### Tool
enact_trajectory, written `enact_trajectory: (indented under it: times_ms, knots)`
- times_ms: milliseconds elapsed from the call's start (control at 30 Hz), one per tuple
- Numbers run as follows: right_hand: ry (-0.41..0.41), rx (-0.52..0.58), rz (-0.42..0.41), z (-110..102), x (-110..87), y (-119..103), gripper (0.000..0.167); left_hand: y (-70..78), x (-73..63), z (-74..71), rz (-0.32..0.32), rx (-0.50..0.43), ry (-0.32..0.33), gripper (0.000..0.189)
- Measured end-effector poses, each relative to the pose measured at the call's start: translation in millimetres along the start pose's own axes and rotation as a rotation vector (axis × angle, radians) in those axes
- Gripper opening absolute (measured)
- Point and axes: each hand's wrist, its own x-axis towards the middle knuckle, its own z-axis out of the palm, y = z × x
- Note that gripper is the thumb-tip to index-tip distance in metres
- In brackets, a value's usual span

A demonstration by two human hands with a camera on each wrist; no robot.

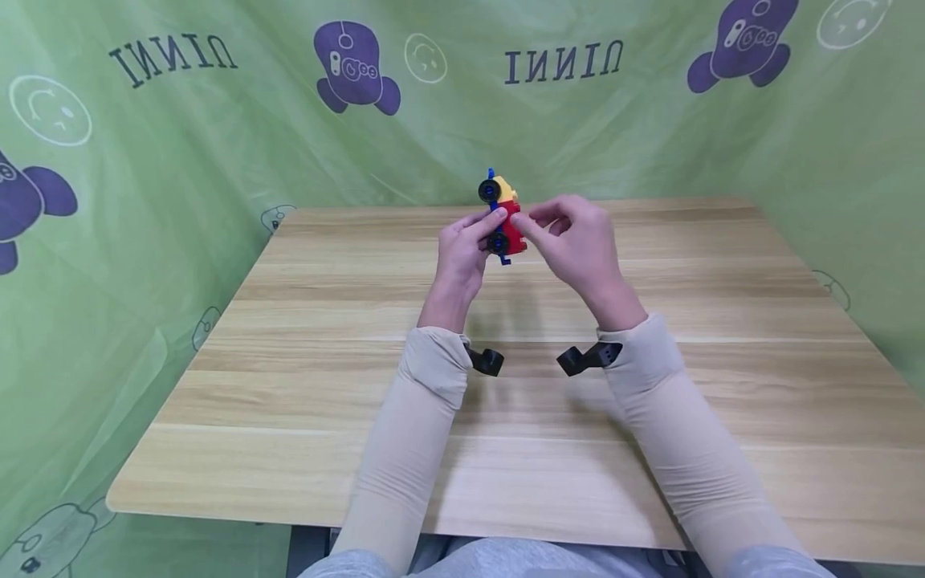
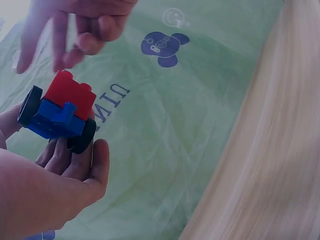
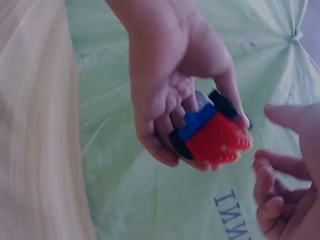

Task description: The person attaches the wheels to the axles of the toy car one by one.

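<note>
A toy car (image 1: 514,231) of building blocks is held up above the far part of the table by my left hand (image 1: 461,255), tilted on end in the head view. Thumb and fingers grip its sides by the black wheels (image 2: 31,106). The car has a blue base (image 2: 56,118), a red block (image 3: 216,141) with studs and a yellow block (image 1: 503,189) at the far end. Close beside the studded side is my right hand (image 1: 581,241), its fingers loosely bent. In both wrist views a gap separates these fingers from the car, and nothing shows between them.
Below the hands lies a wood-grain table (image 1: 303,385). A green printed curtain (image 1: 462,120) hangs behind its far edge and along the sides. Black wrist camera mounts (image 1: 486,361) stick out from both sleeves over the table.
</note>
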Motion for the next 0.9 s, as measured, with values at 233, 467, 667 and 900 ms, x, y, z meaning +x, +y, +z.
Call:
enact_trajectory:
  times_ms: [233,467,667,900]
  knots:
    - [-0.188,-0.049,0.295,-10.1,5.5,3.4,0.050,-0.9,-0.5,-0.8,-0.034,0.041,-0.092,0.040]
    - [-0.241,-0.016,0.326,-7.9,5.8,4.1,0.040,-6.3,-0.3,-0.4,-0.089,0.066,-0.196,0.041]
    - [-0.287,-0.121,0.430,-5.0,7.0,11.3,0.041,-7.4,1.5,-5.7,-0.118,0.362,-0.127,0.035]
    - [-0.318,-0.357,0.514,5.8,4.9,34.1,0.046,1.2,2.7,-14.7,-0.089,0.640,0.023,0.031]
